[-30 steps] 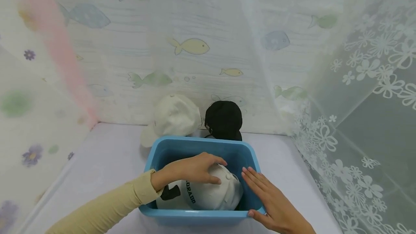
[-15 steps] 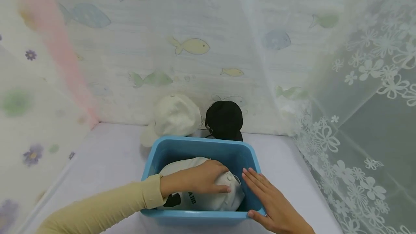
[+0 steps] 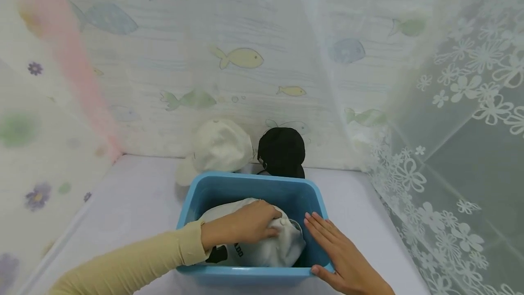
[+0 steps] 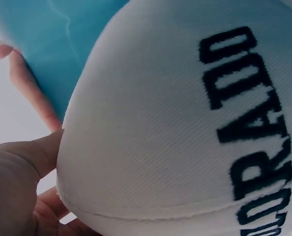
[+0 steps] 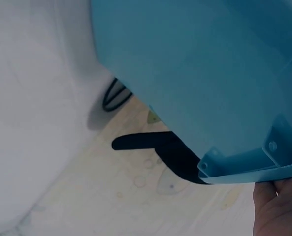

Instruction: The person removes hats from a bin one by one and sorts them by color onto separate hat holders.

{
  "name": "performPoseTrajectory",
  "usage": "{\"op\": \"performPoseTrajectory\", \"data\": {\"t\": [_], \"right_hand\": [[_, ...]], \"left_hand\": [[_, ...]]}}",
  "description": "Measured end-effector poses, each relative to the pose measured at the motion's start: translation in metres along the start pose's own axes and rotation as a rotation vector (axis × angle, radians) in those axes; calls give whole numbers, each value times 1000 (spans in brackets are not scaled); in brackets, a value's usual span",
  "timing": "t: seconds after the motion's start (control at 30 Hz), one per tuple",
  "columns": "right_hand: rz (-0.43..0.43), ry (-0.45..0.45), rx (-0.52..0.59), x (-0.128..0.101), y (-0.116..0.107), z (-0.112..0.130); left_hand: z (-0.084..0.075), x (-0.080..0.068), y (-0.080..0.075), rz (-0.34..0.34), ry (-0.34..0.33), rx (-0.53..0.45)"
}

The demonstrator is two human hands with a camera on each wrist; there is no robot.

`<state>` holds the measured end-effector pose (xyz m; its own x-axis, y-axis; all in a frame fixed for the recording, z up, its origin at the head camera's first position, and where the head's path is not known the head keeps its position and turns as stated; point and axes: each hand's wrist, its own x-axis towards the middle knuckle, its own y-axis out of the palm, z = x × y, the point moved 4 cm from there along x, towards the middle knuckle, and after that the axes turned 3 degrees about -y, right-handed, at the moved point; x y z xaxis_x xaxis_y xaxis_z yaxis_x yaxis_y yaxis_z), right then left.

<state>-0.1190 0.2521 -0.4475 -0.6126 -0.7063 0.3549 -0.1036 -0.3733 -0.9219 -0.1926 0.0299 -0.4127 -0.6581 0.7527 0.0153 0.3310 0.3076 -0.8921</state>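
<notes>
Left hand pinches cap, inside bin.
Fingertips sit closer together than half a second ago and the cloth puckers, so the grip looks taken up; right hand lies straight-fingered along the bin's right wall. Left wrist view shows thumb on the cap and lettering that head view mostly hides; head view alone shows a second white cap beyond the far rim.
</notes>
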Motion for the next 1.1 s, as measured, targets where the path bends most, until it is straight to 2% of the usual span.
{"op": "performPoseTrajectory", "data": {"t": [0.3,0.67,0.9,1.1], "right_hand": [[-8,3,-1,-2,0,1],[-56,-31,-7,-1,-3,2],[-53,-10,18,-2,-1,4],[-51,10,11,-4,-1,4]], "left_hand": [[6,-7,-16,-4,-78,-150],[10,-14,-32,-1,-35,-251],[11,-19,-35,-3,-66,-290],[9,-21,-38,-1,-51,-305]]}}
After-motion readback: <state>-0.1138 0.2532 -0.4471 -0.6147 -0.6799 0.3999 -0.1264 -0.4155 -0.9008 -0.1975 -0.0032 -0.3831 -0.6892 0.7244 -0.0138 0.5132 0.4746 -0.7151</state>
